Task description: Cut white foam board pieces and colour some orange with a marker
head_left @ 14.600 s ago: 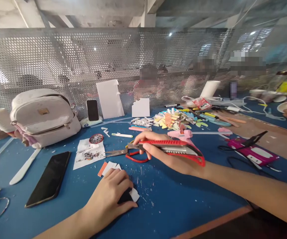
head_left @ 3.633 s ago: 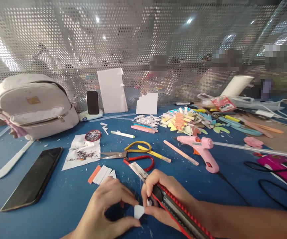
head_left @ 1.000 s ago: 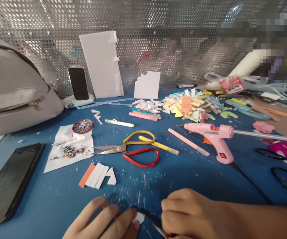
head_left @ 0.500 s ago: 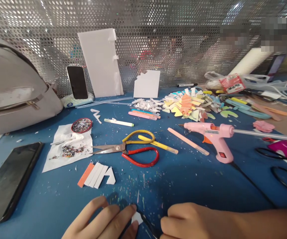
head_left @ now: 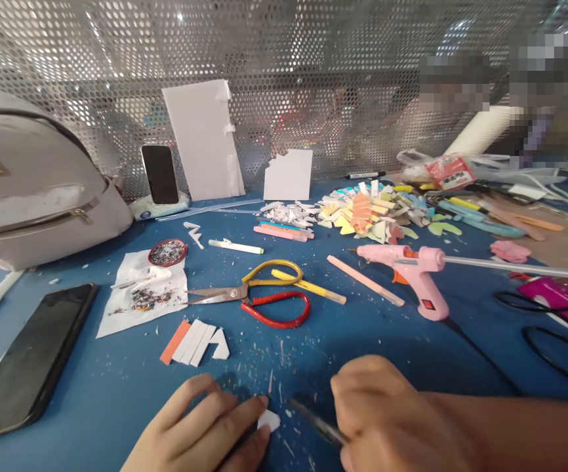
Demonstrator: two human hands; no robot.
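Thumb and forefinger of my left hand (head_left: 210,426) pinch a small white foam-board piece (head_left: 269,420) against the blue table. My right hand (head_left: 387,410) is closed around a craft knife (head_left: 319,421), its thin dark front end smeared by motion and pointing toward the white piece, apart from it. Beyond my left hand lie white strips (head_left: 195,342) beside an orange strip (head_left: 175,342). Farther up rest large scissors (head_left: 244,292) with one yellow and one red handle.
A pink glue gun (head_left: 414,265) lies right with its cord. Coloured scraps (head_left: 367,213) are heaped at the back, near several markers (head_left: 308,286). A phone (head_left: 31,360), a sheet with glitter (head_left: 141,295) and a backpack (head_left: 42,190) occupy the left. Perforated metal (head_left: 274,85) stands behind.
My right hand has lifted the knife off and away from the white piece, up and to the right. The left hand still pins the piece. The view has shifted slightly.
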